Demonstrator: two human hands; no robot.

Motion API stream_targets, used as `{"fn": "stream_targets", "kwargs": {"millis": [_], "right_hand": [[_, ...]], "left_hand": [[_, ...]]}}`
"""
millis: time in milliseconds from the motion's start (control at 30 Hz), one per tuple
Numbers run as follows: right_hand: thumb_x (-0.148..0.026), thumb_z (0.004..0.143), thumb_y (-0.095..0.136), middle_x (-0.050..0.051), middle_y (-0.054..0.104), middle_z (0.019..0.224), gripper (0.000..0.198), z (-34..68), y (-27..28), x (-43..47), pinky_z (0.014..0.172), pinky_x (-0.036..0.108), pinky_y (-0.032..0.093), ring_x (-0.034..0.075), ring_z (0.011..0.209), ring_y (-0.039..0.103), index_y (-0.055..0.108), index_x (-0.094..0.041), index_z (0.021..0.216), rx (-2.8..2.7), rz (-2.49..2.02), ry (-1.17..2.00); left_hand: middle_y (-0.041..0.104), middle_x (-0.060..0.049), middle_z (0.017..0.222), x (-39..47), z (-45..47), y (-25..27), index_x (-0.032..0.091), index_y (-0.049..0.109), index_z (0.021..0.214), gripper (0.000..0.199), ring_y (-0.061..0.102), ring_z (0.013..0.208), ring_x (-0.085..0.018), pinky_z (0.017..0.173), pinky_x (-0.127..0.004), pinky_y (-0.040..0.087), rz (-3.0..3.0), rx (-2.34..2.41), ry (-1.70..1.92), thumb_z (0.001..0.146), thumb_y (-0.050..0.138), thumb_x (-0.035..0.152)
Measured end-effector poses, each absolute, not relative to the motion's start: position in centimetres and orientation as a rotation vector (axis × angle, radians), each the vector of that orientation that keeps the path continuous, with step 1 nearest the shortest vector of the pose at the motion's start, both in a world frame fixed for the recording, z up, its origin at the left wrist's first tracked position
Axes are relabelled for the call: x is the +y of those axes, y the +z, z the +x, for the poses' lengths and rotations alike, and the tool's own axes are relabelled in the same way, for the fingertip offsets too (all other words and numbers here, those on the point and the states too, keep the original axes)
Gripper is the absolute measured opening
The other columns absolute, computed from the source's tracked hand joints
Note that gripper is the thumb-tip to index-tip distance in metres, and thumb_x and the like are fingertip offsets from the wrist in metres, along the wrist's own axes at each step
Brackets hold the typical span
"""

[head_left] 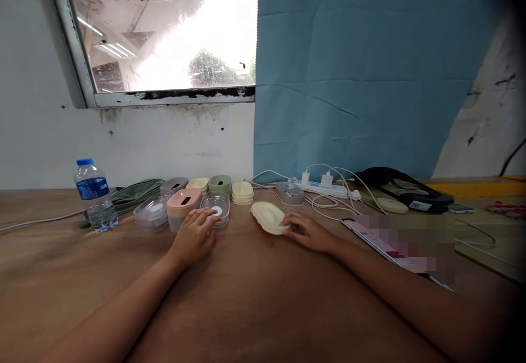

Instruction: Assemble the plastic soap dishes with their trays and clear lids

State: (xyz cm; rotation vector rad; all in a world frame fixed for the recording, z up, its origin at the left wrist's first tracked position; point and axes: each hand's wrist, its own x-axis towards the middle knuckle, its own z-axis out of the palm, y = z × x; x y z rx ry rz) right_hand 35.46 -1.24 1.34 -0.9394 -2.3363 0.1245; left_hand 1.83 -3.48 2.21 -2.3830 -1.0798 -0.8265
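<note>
My right hand (309, 232) pinches the near right edge of a shallow cream oval lid-like dish (267, 216), which is tilted with its hollow side showing. My left hand (196, 236) lies open, fingers stretched out, with its fingertips at the near edge of a clear plastic container (219, 205) that has a white round spot. Whether the fingers press on it I cannot tell. Just left of that hand stands a pink-topped grey box (183, 205) with a dark slot. Another clear plastic container (150, 215) sits further left.
Behind stand a green slotted box (220, 183), a stack of cream dishes (242, 193) and a grey oval container (290, 193). A water bottle (95, 198) is at left. To the right lie a power strip (324, 188) with white cables, a tablet-like screen (386, 245) and a black strap (406, 190).
</note>
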Motion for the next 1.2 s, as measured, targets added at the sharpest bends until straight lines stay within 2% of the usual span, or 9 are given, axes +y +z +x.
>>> {"fn": "stream_targets", "kwargs": {"millis": [167,233,367,633,967,1200], "right_hand": [[-0.03,0.089,0.046,0.008,0.056,0.097,0.021,33.1,2.1,4.6,0.07,0.032,0.048,0.016,0.078,0.056,0.056,-0.015,0.098,-2.046,-1.133,-0.083],[-0.029,0.09,0.048,0.006,0.057,0.1,0.02,31.3,2.6,7.5,0.07,0.032,0.049,0.015,0.08,0.057,0.055,-0.014,0.102,-2.0,-1.199,-0.117],[-0.029,0.089,0.051,0.006,0.056,0.109,0.024,27.4,2.5,11.9,0.077,0.037,0.05,0.018,0.09,0.058,0.053,-0.015,0.109,-1.99,-1.292,-0.156],[-0.029,0.09,0.05,0.007,0.055,0.113,0.025,23.4,1.0,12.8,0.08,0.039,0.048,0.019,0.095,0.056,0.053,-0.016,0.111,-2.034,-1.455,-0.219],[-0.03,0.089,0.051,0.008,0.049,0.121,0.031,32.0,2.4,11.6,0.086,0.045,0.044,0.023,0.104,0.052,0.049,-0.017,0.117,-1.672,-1.836,-0.286],[-0.033,0.085,0.056,0.009,0.052,0.117,0.033,36.6,1.1,9.0,0.087,0.045,0.042,0.024,0.103,0.052,0.052,-0.015,0.112,-1.797,-1.819,-0.201]], "left_hand": [[0.055,-0.006,0.118,-3.4,1.7,1.9,0.022,0.053,0.108,0.038,0.047,0.111,-0.023,0.095,-0.041,0.035,-2.414,-1.189,-0.908,0.072,0.047,0.011],[0.055,-0.006,0.119,-3.4,1.8,1.8,0.022,0.053,0.108,0.04,0.046,0.112,-0.023,0.096,-0.041,0.034,-2.428,-1.2,-0.923,0.071,0.047,0.011],[0.055,-0.006,0.118,-3.5,1.8,1.8,0.022,0.053,0.108,0.041,0.047,0.111,-0.023,0.096,-0.04,0.035,-2.442,-1.233,-0.96,0.069,0.049,0.011],[0.055,-0.006,0.117,-3.2,1.7,1.7,0.021,0.055,0.106,0.038,0.048,0.109,-0.023,0.095,-0.04,0.035,-2.449,-1.264,-1.011,0.069,0.049,0.012],[0.054,-0.007,0.118,-3.5,1.9,1.9,0.021,0.055,0.105,0.04,0.048,0.109,-0.024,0.093,-0.042,0.037,-2.481,-1.247,-0.983,0.068,0.05,0.01],[0.054,-0.007,0.118,-3.5,1.8,1.9,0.021,0.055,0.105,0.038,0.047,0.11,-0.023,0.094,-0.041,0.036,-2.493,-1.226,-0.989,0.068,0.049,0.01]]}}
